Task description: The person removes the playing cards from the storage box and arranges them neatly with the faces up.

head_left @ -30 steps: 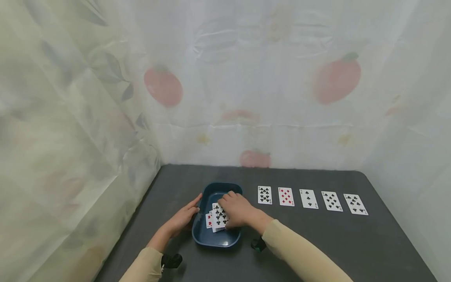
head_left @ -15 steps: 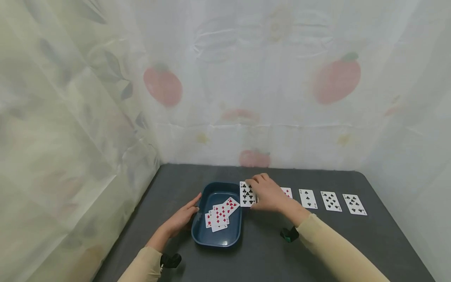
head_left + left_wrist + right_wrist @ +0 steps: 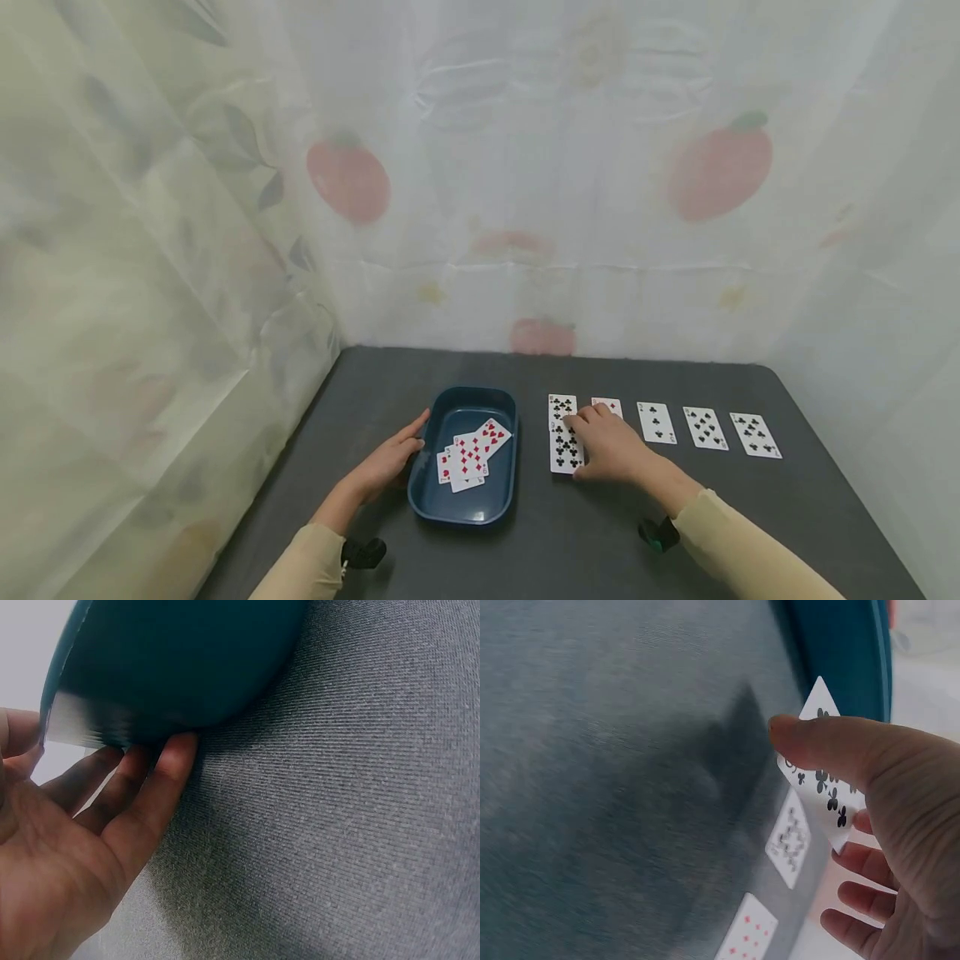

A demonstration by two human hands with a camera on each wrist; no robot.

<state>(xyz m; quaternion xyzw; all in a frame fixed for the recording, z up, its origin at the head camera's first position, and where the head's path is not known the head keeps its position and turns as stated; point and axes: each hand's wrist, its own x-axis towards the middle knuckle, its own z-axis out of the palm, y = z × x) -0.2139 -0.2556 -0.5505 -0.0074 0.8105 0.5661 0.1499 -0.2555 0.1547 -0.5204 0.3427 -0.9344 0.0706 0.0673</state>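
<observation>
My right hand pinches a nine of clubs playing card between thumb and fingers, face up. In the head view this card overlaps the lower part of a black-suited card, leftmost in a row on the table. The right wrist view shows the thumb across the face of the held card, above its shadow. My left hand rests against the left side of a dark blue tray, fingertips at its outer wall low down. Several red cards lie overlapping inside the tray.
To the right of the leftmost card, the row continues with a diamonds card, partly behind my right hand, a three of clubs and two more black-suited cards. The dark table meets pale printed curtains at the back and sides.
My right hand has taken the nine of clubs from the tray, exposing the red cards, and carried it right to the front of the row's leftmost card. The left hand has stayed still.
</observation>
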